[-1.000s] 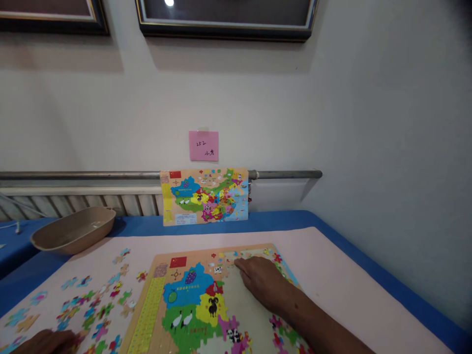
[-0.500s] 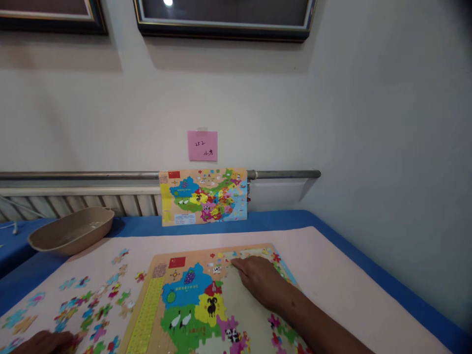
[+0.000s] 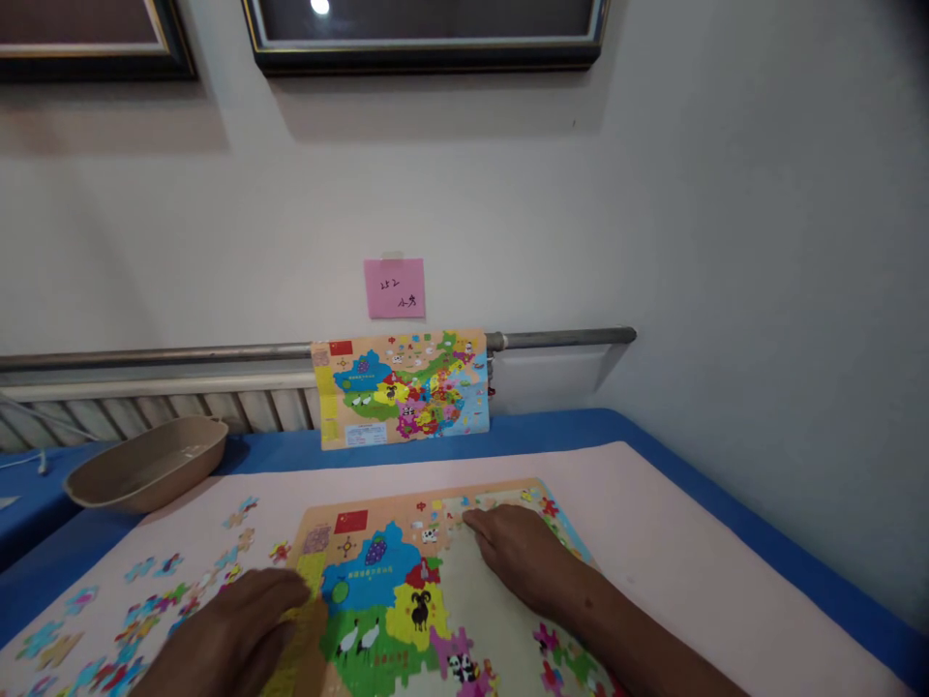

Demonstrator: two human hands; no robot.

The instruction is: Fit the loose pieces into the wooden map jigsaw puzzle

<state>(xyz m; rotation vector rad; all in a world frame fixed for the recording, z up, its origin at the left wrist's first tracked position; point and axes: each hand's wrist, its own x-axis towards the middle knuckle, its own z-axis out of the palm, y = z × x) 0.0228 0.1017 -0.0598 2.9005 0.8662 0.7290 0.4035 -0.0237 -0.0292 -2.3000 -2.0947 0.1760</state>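
Observation:
A wooden map puzzle board (image 3: 406, 605) lies on the pink mat in front of me, partly filled with coloured pieces and with a bare patch in the middle. My right hand (image 3: 519, 557) rests flat on that bare patch, index finger at the pieces along the board's far edge. My left hand (image 3: 243, 629) lies over the board's left edge on the yellow strip, fingers curled; whether it holds a piece is hidden. Loose puzzle pieces (image 3: 156, 605) are scattered on the mat to the left.
A finished reference map (image 3: 402, 387) leans against the wall pipe, under a pink note (image 3: 394, 287). A beige tray (image 3: 149, 463) sits at the back left on the blue cloth (image 3: 552, 431). The table's right edge runs diagonally near the wall.
My left hand moved from the loose pieces at the lower left up and right onto the board's left edge. My right hand stayed in place. The view tilted slightly.

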